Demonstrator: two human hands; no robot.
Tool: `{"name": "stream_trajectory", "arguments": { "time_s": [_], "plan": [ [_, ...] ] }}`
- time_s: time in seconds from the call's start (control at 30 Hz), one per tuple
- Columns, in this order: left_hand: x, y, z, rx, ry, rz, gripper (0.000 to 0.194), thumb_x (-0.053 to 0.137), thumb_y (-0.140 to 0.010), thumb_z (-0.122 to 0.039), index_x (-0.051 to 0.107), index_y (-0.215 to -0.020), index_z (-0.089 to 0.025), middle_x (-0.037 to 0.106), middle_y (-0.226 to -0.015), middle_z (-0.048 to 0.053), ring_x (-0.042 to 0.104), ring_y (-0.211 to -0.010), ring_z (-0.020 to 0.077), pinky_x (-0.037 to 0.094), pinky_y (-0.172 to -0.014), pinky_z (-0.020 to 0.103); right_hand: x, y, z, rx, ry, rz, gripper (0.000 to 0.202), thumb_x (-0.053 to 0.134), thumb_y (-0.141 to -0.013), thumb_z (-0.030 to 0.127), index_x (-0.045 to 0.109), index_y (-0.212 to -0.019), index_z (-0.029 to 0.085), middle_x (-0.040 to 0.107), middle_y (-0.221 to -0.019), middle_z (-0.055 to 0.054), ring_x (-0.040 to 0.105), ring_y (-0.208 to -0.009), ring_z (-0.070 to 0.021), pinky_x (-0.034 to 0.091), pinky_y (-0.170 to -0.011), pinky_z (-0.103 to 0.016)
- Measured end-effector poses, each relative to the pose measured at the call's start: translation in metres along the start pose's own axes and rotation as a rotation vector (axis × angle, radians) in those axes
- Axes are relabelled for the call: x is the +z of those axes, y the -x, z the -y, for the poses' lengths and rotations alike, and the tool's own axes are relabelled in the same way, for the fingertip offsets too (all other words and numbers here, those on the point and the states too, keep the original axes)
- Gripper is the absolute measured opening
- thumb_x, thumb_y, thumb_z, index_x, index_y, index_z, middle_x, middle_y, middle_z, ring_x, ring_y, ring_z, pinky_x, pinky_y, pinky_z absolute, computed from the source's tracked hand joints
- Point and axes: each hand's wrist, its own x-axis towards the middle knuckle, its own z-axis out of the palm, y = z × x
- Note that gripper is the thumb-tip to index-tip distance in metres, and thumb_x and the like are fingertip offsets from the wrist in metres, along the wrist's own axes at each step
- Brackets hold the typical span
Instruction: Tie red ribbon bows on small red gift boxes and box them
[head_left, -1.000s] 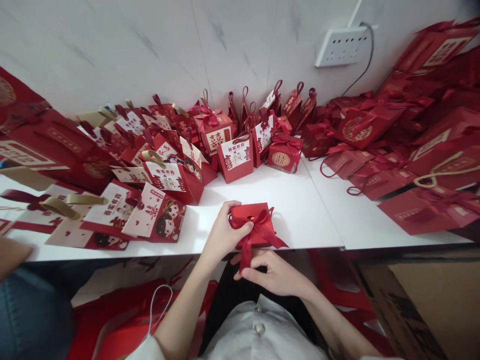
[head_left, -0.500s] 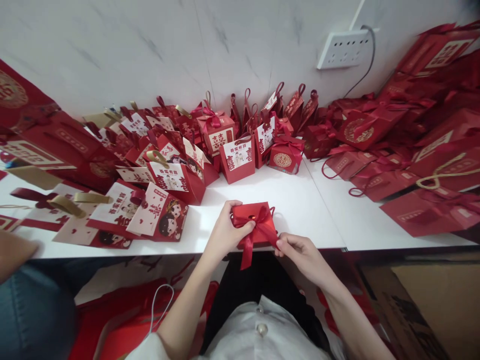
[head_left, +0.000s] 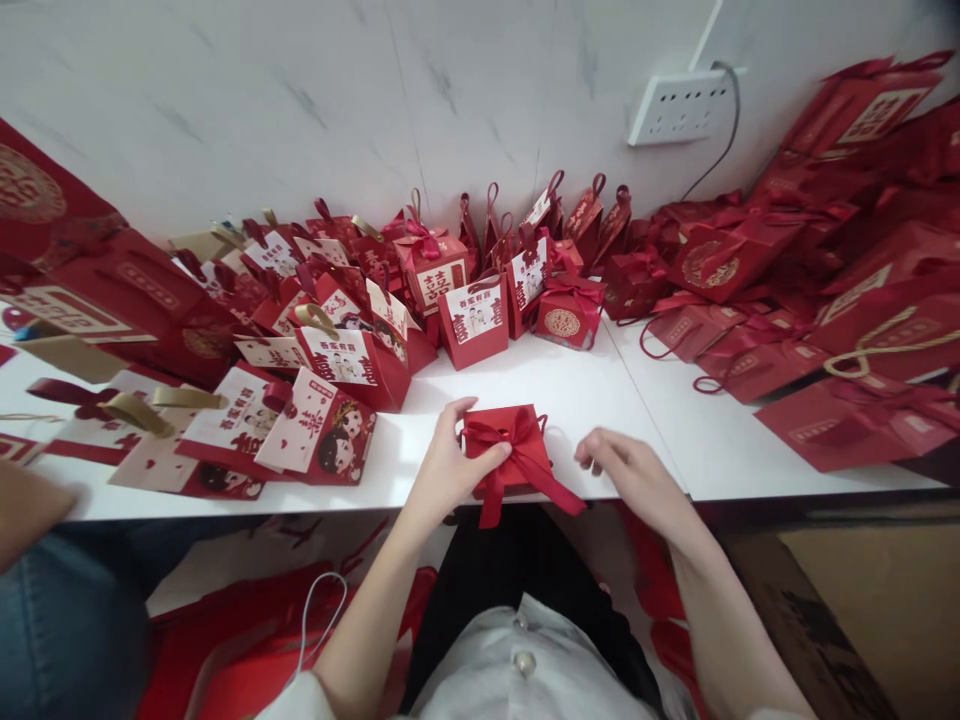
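A: Left hand (head_left: 454, 462)?
B: Closed around red gift box (head_left: 499, 413), thumb on ribbon bow (head_left: 528, 456); box at front edge of white tabletop (head_left: 637, 400).
A: Right hand (head_left: 631, 475)?
B: Half-curled, nothing visible in it, near ribbon tail (head_left: 559, 491).

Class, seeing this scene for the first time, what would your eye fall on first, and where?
Probably the mass of red boxes, heaped along the right of the white table. Next, the small red box near the front edge, its bow touched by the left hand. Against that red, the white power socket on the wall behind stands out.
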Motion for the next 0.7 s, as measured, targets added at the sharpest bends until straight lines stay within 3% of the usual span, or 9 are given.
{"name": "stream_trajectory", "arguments": {
  "time_s": [0.07,0.13,0.23,0.37,0.43,0.53,0.7],
  "plan": [
    [-0.003,0.001,-0.002,0.016,-0.041,-0.158,0.047,0.064,-0.071,-0.041,0.047,-0.109,-0.021,0.052,-0.119,0.008,0.049,-0.112,0.0212,0.041,-0.089,0.031,0.000,-0.016,0.018,0.009,0.141,-0.174,0.047,0.039,-0.085,0.063,0.050,-0.067,0.020,0.051,-0.061,0.001,0.048,-0.060,-0.0154,0.036,-0.060,-0.027],
    [-0.008,0.001,-0.008,-0.029,-0.167,-0.229,0.030,0.054,-0.078,-0.048,0.051,-0.086,-0.020,0.059,-0.090,0.005,0.056,-0.086,0.0191,0.041,-0.074,0.028,0.006,-0.033,0.039,-0.011,0.325,-0.177,0.052,0.035,-0.086,0.064,0.045,-0.060,0.020,0.049,-0.056,0.000,0.046,-0.056,-0.0153,0.032,-0.058,-0.028],
    [-0.015,-0.004,-0.023,-0.161,-0.426,-0.087,0.046,0.043,-0.083,-0.053,0.039,-0.050,-0.021,0.044,-0.047,0.000,0.041,-0.050,0.0156,0.029,-0.055,0.028,0.021,-0.052,0.063,0.016,0.599,-0.086,0.060,0.029,-0.086,0.065,0.040,-0.050,0.020,0.048,-0.051,-0.005,0.046,-0.053,-0.0175,0.027,-0.054,-0.029],
    [-0.018,-0.012,-0.035,-0.216,-0.505,0.014,0.051,0.050,-0.077,-0.051,0.031,-0.039,-0.023,0.036,-0.037,-0.001,0.029,-0.041,0.0136,0.021,-0.049,0.028,0.030,-0.059,0.069,0.050,0.742,-0.044,0.052,0.038,-0.084,0.058,0.039,-0.049,0.020,0.049,-0.050,-0.006,0.050,-0.053,-0.0199,0.025,-0.051,-0.029],
    [-0.018,-0.013,-0.034,-0.213,-0.450,0.041,0.048,0.051,-0.076,-0.047,0.031,-0.040,-0.022,0.036,-0.037,-0.002,0.029,-0.040,0.0124,0.020,-0.047,0.027,0.028,-0.055,0.063,0.028,0.683,-0.013,0.044,0.042,-0.084,0.048,0.040,-0.050,0.020,0.052,-0.051,-0.005,0.050,-0.053,-0.0185,0.027,-0.052,-0.029],
    [-0.020,-0.010,-0.026,-0.226,-0.259,0.092,0.037,0.050,-0.073,-0.040,0.037,-0.045,-0.020,0.038,-0.039,-0.004,0.034,-0.039,0.0103,0.023,-0.043,0.023,0.022,-0.045,0.049,-0.018,0.419,0.035,0.030,0.046,-0.082,0.038,0.051,-0.059,0.020,0.060,-0.060,-0.002,0.053,-0.058,-0.0164,0.035,-0.057,-0.028],
    [-0.022,0.000,-0.012,-0.280,0.105,0.093,0.023,0.054,-0.068,-0.038,0.042,-0.060,-0.020,0.044,-0.042,-0.007,0.039,-0.031,0.0077,0.023,-0.034,0.018,0.026,-0.029,0.026,-0.003,-0.093,-0.025,0.021,0.056,-0.075,0.039,0.057,-0.069,0.018,0.062,-0.071,-0.002,0.056,-0.067,-0.0152,0.043,-0.066,-0.028]
  ]
}}
